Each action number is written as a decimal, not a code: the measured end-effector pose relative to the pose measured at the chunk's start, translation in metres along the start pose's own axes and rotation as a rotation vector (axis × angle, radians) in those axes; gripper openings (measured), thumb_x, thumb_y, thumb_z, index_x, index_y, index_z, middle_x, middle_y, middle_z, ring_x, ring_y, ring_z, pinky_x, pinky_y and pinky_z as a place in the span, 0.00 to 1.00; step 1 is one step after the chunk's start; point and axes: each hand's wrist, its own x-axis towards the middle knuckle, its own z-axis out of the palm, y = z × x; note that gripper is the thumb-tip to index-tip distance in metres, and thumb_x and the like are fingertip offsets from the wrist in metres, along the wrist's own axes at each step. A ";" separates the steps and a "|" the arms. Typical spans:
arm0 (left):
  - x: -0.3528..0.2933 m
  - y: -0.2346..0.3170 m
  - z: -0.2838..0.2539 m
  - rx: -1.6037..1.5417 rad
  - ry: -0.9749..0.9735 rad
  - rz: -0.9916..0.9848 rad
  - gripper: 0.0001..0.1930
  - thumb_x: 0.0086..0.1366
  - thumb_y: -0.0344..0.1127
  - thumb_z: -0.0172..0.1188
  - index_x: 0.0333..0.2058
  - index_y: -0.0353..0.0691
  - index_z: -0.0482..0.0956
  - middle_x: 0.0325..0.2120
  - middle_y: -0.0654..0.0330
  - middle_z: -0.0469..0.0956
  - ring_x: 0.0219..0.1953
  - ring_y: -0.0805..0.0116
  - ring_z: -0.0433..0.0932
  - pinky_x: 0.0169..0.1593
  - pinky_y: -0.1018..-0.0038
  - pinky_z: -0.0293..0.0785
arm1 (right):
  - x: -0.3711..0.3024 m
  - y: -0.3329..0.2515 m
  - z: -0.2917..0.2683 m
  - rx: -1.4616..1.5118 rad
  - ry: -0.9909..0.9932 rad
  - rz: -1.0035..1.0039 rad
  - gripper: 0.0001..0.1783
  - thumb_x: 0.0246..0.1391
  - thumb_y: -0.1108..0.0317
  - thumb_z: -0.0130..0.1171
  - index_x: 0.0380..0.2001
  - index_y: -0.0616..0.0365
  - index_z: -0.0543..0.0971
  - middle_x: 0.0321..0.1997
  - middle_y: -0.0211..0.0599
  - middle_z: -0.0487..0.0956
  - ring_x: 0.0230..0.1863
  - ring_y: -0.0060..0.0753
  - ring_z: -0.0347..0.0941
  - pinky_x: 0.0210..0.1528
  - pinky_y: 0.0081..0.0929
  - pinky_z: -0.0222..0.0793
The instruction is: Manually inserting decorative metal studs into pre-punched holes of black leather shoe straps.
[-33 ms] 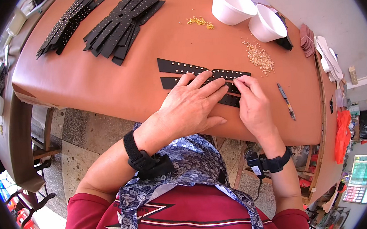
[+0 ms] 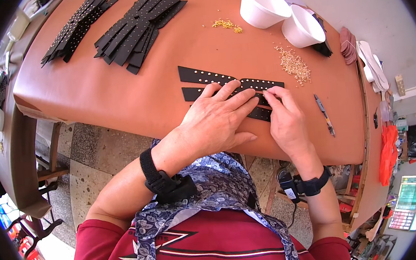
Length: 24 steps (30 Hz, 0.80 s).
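My left hand [image 2: 217, 117] lies with fingers spread across black strips with metal studs. The far strip [image 2: 196, 75] carries rows of studs. A middle strip [image 2: 192, 94] is mostly hidden under my fingers. The near strip [image 2: 261, 114] shows between my hands, its left part covered. My right hand [image 2: 289, 116] is closed in a pinch, thumb and forefinger together at the right part of the middle strip. Whatever small thing the pinch holds is hidden. Small gold-coloured pieces [image 2: 293, 65] lie scattered beyond my right hand.
Two white bowls [image 2: 262, 6] stand at the far right of the brown-covered table [image 2: 93, 100]. Nearby is a small heap of yellow metal pieces [image 2: 226, 25]. Two piles of studded black strips [image 2: 139, 30] lie far left. A pen [image 2: 324, 114] rests at right.
My right hand's fingertips have shifted very slightly left along the strip. My left hand and the surrounding things have stayed in place.
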 end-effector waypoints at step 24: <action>0.001 0.000 0.000 0.003 -0.005 0.005 0.38 0.59 0.60 0.65 0.63 0.45 0.73 0.65 0.60 0.69 0.69 0.53 0.62 0.67 0.49 0.59 | 0.000 0.001 0.002 0.162 -0.005 0.092 0.20 0.50 0.85 0.53 0.48 0.68 0.81 0.50 0.45 0.77 0.50 0.48 0.77 0.52 0.38 0.75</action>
